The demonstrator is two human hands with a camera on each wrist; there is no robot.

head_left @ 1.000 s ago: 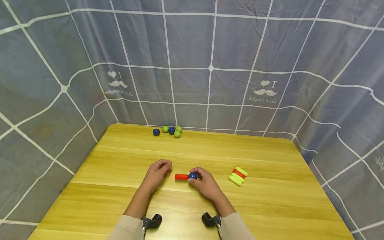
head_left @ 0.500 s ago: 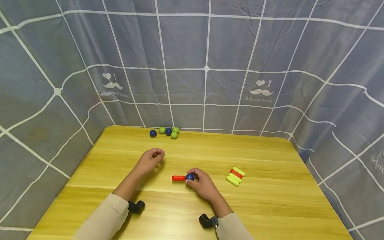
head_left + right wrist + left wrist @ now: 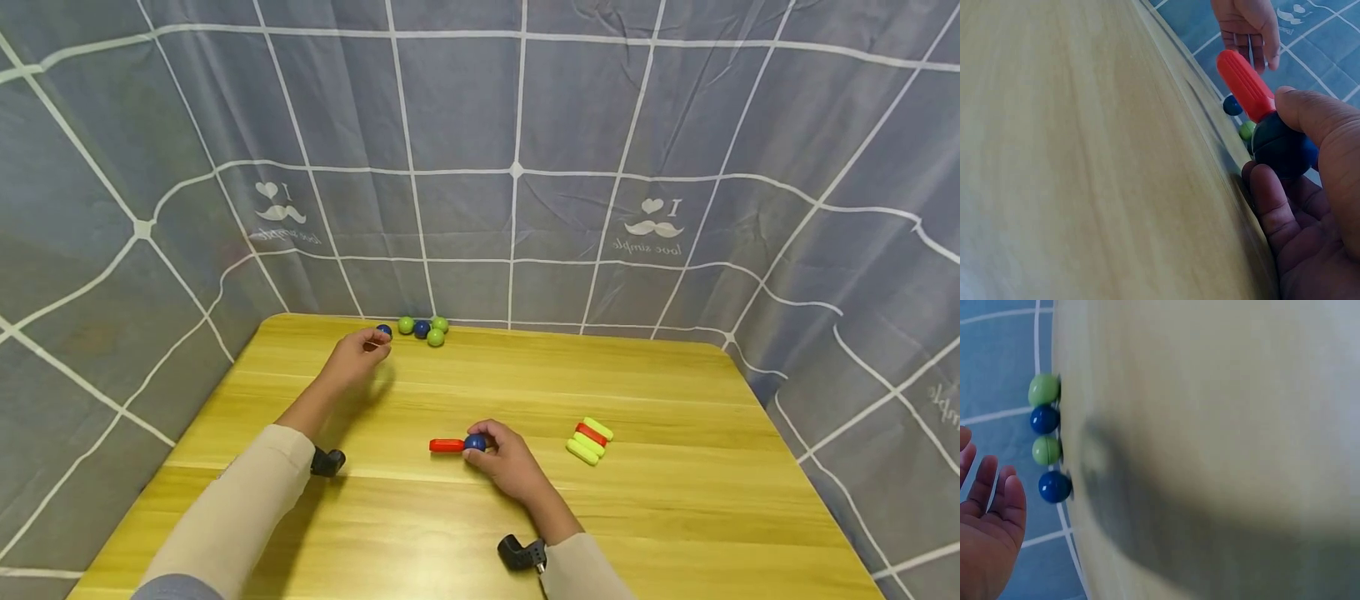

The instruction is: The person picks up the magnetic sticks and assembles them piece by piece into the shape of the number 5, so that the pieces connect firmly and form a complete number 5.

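Observation:
My right hand (image 3: 506,458) pinches a dark blue ball (image 3: 474,443) between thumb and fingers, low over the table. A red ridged stick (image 3: 1245,84) is joined to that ball and points left in the head view. Reaching to the back left, my left hand (image 3: 354,360) is beside a loose blue ball (image 3: 1055,487). In the left wrist view its fingers (image 3: 1015,497) are spread and hold nothing, with a gap to the ball. The head view shows this ball partly hidden by the fingertips.
Along the back edge sit several green balls (image 3: 436,337) and another blue ball (image 3: 422,329). To the right of my right hand, yellow-green sticks (image 3: 582,451) and a red stick (image 3: 591,434) lie side by side on the wooden table (image 3: 675,500). A grey curtain (image 3: 465,208) hangs behind.
My left hand has moved from beside the red stick to the back left, up to the loose blue ball. The right hand keeps its pinch on the other blue ball.

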